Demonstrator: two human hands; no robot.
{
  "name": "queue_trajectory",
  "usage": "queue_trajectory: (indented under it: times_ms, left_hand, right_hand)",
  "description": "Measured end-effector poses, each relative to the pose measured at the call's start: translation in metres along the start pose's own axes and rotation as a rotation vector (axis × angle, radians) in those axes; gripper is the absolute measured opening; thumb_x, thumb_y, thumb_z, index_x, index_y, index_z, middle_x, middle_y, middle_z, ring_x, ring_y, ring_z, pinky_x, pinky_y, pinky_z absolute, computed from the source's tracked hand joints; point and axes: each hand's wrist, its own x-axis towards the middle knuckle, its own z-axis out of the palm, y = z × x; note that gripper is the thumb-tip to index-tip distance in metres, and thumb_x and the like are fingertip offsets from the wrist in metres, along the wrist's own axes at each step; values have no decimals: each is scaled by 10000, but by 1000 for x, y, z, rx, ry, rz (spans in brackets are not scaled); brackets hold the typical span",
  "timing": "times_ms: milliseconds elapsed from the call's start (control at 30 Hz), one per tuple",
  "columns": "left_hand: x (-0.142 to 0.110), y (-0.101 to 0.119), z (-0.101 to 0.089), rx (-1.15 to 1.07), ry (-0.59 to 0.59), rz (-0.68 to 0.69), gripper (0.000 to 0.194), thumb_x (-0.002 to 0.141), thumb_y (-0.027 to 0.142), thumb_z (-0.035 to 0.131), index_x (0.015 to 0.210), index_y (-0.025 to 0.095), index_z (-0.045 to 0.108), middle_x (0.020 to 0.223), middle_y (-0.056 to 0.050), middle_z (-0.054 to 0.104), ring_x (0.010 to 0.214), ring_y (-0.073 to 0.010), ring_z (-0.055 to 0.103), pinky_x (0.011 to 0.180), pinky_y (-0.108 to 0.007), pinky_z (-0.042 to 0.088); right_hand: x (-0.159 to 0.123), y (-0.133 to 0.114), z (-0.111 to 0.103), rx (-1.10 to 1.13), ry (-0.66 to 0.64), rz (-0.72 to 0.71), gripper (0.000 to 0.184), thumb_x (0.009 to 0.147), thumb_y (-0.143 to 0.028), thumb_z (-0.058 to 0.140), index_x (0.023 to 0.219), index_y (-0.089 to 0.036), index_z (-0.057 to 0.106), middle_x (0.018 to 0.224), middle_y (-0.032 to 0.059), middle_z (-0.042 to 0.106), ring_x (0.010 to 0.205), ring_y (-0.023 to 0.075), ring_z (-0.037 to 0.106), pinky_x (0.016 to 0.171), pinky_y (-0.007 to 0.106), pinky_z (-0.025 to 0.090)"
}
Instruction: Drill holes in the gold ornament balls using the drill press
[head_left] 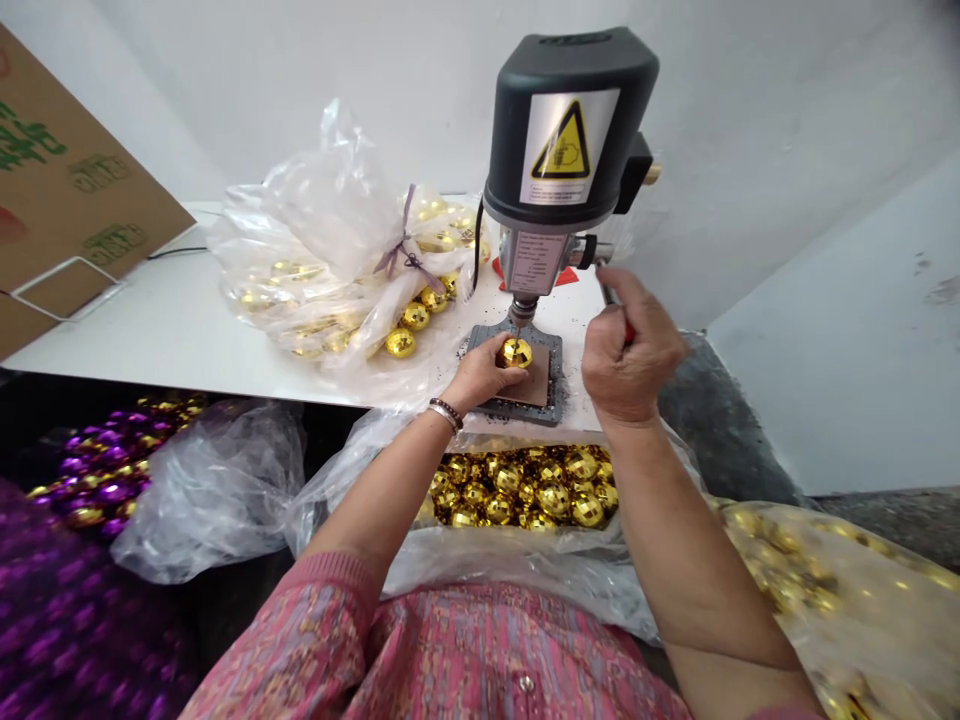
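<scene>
My left hand holds a gold faceted ball on a small brown pad, right under the drill bit of a black bench drill press. The bit's tip meets or nearly meets the ball's top; I cannot tell which. My right hand is closed around a dark, red-tipped rod, which looks like the drill's feed lever. Its lower end is hidden in my fingers. The drill's grey cast base lies beneath both hands, dusted with dark specks.
A clear plastic bag of gold balls sits on the white table left of the drill. Below the table edge, a box holds gold balls. Purple balls lie at lower left, and a bagged gold batch lies at lower right.
</scene>
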Motion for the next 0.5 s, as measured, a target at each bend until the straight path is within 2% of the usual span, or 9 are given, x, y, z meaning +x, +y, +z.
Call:
queue_trajectory:
  times_ms: [67,133,233,367,433,500]
  left_hand:
    - [-1,1,0,5,0,-16,721,780,221,861,1470,154,660,1211,-70,805,1060,-244,730,980,-340,561]
    - [0,1,1,-2,0,-20,705,780,220,861,1457,162,670,1207,-63,806,1049,-237,730,983,-338,563]
    - [0,-1,2,-44,8,-17,694,760,208,869,1427,170,681,1186,-48,802,1049,-226,725,983,-328,567]
    - [-8,-8,-4,-157,4,6,666,755,202,860,1391,145,672,1160,-55,785,1028,-207,717,949,-311,575]
    - [-20,-11,-11,-194,-73,35,652,763,236,868,1379,146,676,1139,-60,781,1000,-200,715,915,-309,583]
    - [-34,-15,-22,-193,-223,76,704,741,284,909,1394,154,681,1124,-65,783,951,-195,714,874,-310,589]
  right_hand:
    - [-3,-2,1,1,29,19,423,998,-336,406,1144,-191,775,998,85,770,851,132,688,827,297,590]
    - [5,-6,1,4,54,34,437,1005,-333,387,1142,-180,773,1014,82,774,869,124,699,828,285,591]
    - [42,-13,-1,73,44,88,459,1022,-294,357,1163,-133,762,1004,78,758,882,99,703,856,264,588]
    - [99,-19,-2,135,-64,283,388,989,-169,417,1068,-78,785,931,62,747,831,67,672,804,215,537]
    - [113,-19,-3,137,-81,336,341,961,-136,472,1008,-86,806,907,43,755,821,53,668,773,190,514]
    - [114,-16,-4,173,-77,321,326,957,-143,494,987,-103,816,892,22,762,823,44,674,773,182,513]
